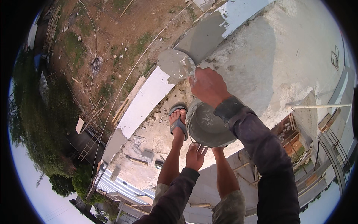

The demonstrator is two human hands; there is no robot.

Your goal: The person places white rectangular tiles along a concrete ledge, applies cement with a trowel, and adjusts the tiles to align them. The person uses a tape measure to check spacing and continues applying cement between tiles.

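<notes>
My right hand point(210, 86) is closed on the edge of a round, flat dish point(175, 64) smeared with grey mortar. The dish rests on or just above a white-topped ledge, where wet grey mortar point(205, 35) is spread; whether they touch I cannot tell. Below my right forearm, a dark bucket point(210, 125) stands tilted towards me, its inside coated with mortar. At the bucket's near rim my left hand point(195, 156) has its fingers curled around the edge or the wire handle.
My sandalled foot point(178, 119) is beside the bucket on a rough concrete slab. A hammer point(137, 160), a small grey block point(147, 153) and a tape measure point(159, 164) lie near the ledge. Beyond the ledge point(149, 97) the ground drops away. Rebar point(332, 149) sticks out at right.
</notes>
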